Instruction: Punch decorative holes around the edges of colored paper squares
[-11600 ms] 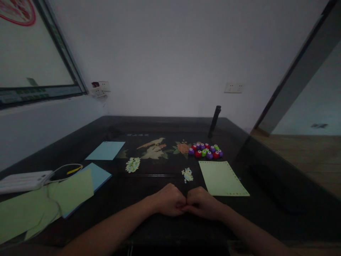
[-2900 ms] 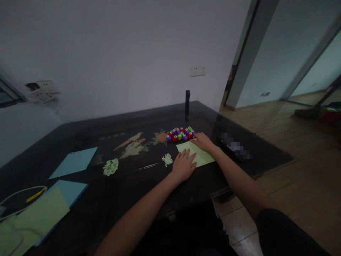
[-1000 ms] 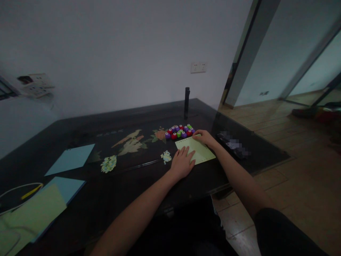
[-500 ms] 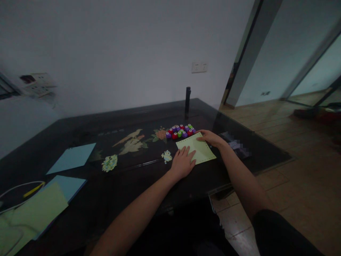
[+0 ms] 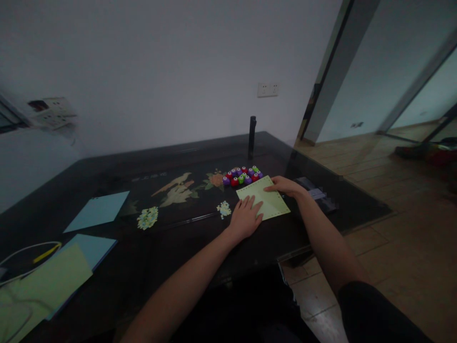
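A pale green sheet of paper (image 5: 273, 204) lies on the dark table before me, with a row of small marks or holes along its edges. My left hand (image 5: 245, 218) rests flat on its left part, fingers spread. At the far right edge, my right hand (image 5: 283, 186) grips the sheet, its thumb on top and the other fingers partly hidden. Just beyond the paper stands a cluster of small red, purple and green round pieces (image 5: 241, 179) with eye-like white tops. A small heap of paper bits (image 5: 224, 209) lies left of my left hand.
A larger heap of paper bits (image 5: 147, 217), a blue sheet (image 5: 98, 213) and a green sheet (image 5: 67, 274) over blue paper lie leftward. A black upright cylinder (image 5: 252, 136) stands at the back. A dark packet (image 5: 316, 194) sits beyond my right forearm.
My right hand's fingers have shifted slightly along the paper's far right edge. My left hand stays in place on the sheet.
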A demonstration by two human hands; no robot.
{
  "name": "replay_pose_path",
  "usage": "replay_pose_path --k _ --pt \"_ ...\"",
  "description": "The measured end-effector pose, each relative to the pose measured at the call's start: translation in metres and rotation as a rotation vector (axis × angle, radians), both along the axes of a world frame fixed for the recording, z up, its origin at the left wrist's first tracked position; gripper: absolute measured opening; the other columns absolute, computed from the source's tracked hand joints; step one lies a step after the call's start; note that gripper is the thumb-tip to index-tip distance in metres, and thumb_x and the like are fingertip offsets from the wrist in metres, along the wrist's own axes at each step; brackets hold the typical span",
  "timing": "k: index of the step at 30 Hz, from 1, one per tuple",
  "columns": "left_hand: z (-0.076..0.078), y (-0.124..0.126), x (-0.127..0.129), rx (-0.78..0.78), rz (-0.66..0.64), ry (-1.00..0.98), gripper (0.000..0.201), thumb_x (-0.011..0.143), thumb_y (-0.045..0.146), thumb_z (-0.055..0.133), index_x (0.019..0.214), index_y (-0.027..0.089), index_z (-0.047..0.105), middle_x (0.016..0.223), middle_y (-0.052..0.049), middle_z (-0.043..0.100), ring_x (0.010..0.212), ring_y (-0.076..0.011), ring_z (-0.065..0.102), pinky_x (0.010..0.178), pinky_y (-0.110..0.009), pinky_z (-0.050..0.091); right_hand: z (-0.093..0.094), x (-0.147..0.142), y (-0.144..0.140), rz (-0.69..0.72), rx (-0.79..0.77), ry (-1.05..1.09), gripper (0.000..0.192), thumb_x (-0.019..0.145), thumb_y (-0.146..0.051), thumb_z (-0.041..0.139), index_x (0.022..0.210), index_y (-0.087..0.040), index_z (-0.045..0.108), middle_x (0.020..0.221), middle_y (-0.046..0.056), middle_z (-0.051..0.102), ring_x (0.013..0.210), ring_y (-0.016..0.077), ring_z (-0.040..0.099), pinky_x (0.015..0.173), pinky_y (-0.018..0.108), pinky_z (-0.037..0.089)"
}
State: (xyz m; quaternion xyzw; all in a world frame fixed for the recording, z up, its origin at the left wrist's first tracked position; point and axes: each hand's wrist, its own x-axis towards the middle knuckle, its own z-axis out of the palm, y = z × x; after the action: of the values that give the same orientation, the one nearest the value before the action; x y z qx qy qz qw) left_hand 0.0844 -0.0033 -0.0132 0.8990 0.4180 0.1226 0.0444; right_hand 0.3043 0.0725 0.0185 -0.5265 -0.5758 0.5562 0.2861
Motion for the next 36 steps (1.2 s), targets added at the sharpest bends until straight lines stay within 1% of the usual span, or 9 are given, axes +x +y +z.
replay_pose_path --k 6,12,15,18,24,28,33,35,36 --pt "-0.001 0.000 -0.001 0.009 -0.007 -0.020 0.047 0.092 0.041 0.032 0.136 0.025 0.039 0.147 -0.008 0.034 0.136 -0.0232 0.027 0.111 -0.042 0.021 0.001 0.001 -0.001 0.047 0.029 -0.054 0.034 0.055 -0.029 0.079 0.084 -0.014 0.070 0.082 0.007 0.072 0.071 0.0206 0.066 0.067 0.030 0.052" --pt "-0.003 0.001 -0.001 0.007 -0.011 -0.032 0.047 0.092 0.040 0.033 0.136 0.025 0.039 0.146 -0.009 0.034 0.135 -0.0243 0.028 0.110 -0.043 0.023 0.001 0.000 0.000 0.096 0.045 -0.147 0.044 0.055 -0.033 0.078 0.094 -0.013 0.069 0.089 0.008 0.072 0.078 0.0219 0.066 0.071 0.029 0.052" --pt "-0.002 0.001 0.000 0.003 -0.013 -0.041 0.047 0.092 0.040 0.034 0.136 0.025 0.040 0.146 -0.008 0.035 0.135 -0.0242 0.028 0.110 -0.043 0.023 0.000 -0.003 0.000 0.054 0.071 -0.196 0.044 0.056 -0.033 0.077 0.095 -0.012 0.069 0.088 0.008 0.072 0.077 0.0221 0.066 0.069 0.029 0.052" --pt "-0.001 0.001 0.000 -0.002 -0.013 -0.045 0.047 0.092 0.040 0.034 0.136 0.026 0.040 0.146 -0.008 0.035 0.136 -0.0236 0.028 0.110 -0.043 0.023 -0.003 -0.006 0.003 0.001 0.106 -0.231 0.042 0.056 -0.028 0.077 0.094 -0.013 0.068 0.089 0.007 0.072 0.076 0.0216 0.066 0.066 0.029 0.052" --pt "-0.001 0.000 0.001 -0.011 -0.008 -0.042 0.047 0.092 0.040 0.035 0.136 0.026 0.039 0.146 -0.008 0.035 0.136 -0.0235 0.028 0.110 -0.044 0.022 -0.013 -0.009 0.008 -0.051 0.203 -0.275 0.038 0.056 -0.023 0.076 0.092 -0.013 0.067 0.087 0.006 0.072 0.076 0.0213 0.065 0.064 0.028 0.052" --pt "0.001 0.000 0.001 -0.010 -0.013 -0.046 0.046 0.092 0.040 0.035 0.135 0.026 0.040 0.146 -0.008 0.036 0.136 -0.0236 0.028 0.110 -0.043 0.022 -0.014 -0.016 0.009 -0.092 0.291 -0.418 0.036 0.058 -0.020 0.075 0.092 -0.012 0.068 0.088 0.007 0.071 0.080 0.0227 0.066 0.067 0.028 0.051" --pt "0.001 0.000 0.001 -0.002 -0.008 -0.048 0.046 0.091 0.039 0.035 0.134 0.026 0.042 0.145 -0.008 0.036 0.135 -0.0241 0.029 0.110 -0.044 0.023 -0.010 -0.027 0.008 -0.203 0.372 -0.648 0.026 0.066 -0.023 0.071 0.088 -0.010 0.070 0.089 0.013 0.071 0.081 0.0251 0.066 0.069 0.029 0.050" --pt "0.001 0.000 0.001 0.001 -0.009 -0.050 0.045 0.091 0.039 0.036 0.134 0.026 0.042 0.145 -0.008 0.037 0.135 -0.0241 0.029 0.110 -0.044 0.023 -0.010 -0.027 0.007 -0.235 0.366 -0.643 0.022 0.071 -0.025 0.067 0.088 -0.010 0.070 0.090 0.015 0.070 0.080 0.0248 0.066 0.068 0.029 0.050" --pt "0.000 0.000 0.001 0.003 -0.011 -0.052 0.046 0.091 0.039 0.035 0.134 0.026 0.042 0.145 -0.009 0.037 0.135 -0.0242 0.029 0.110 -0.044 0.023 -0.010 -0.026 0.007 -0.236 0.338 -0.603 0.023 0.073 -0.026 0.065 0.088 -0.010 0.069 0.089 0.015 0.071 0.078 0.0241 0.066 0.067 0.028 0.050"
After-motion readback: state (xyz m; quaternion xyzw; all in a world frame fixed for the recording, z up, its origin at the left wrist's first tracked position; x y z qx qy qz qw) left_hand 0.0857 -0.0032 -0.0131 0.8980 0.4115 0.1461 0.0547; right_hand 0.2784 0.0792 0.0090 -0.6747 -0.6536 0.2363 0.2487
